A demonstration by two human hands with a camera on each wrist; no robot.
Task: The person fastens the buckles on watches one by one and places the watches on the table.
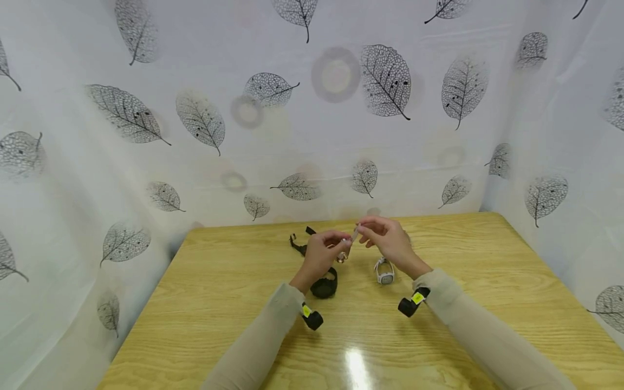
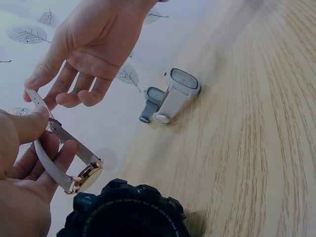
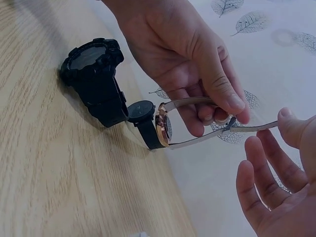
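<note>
Sleeves point(image 1: 248, 352) foremost, head view; beyond, my left hand point(image 1: 319, 253) and right hand point(image 1: 390, 241) pinch a rose-gold watch point(image 1: 342, 257) by its strap point(image 1: 355, 234), over the table point(image 1: 209, 325). Left wrist: black watch point(image 2: 123, 210) foremost. Right wrist: buckle point(image 3: 230, 123) work, I judge; next needs steady drawing.

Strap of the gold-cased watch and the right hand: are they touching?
Touching. The right wrist view shows the right hand pinching the strap at its free end, no gap between them.
</note>
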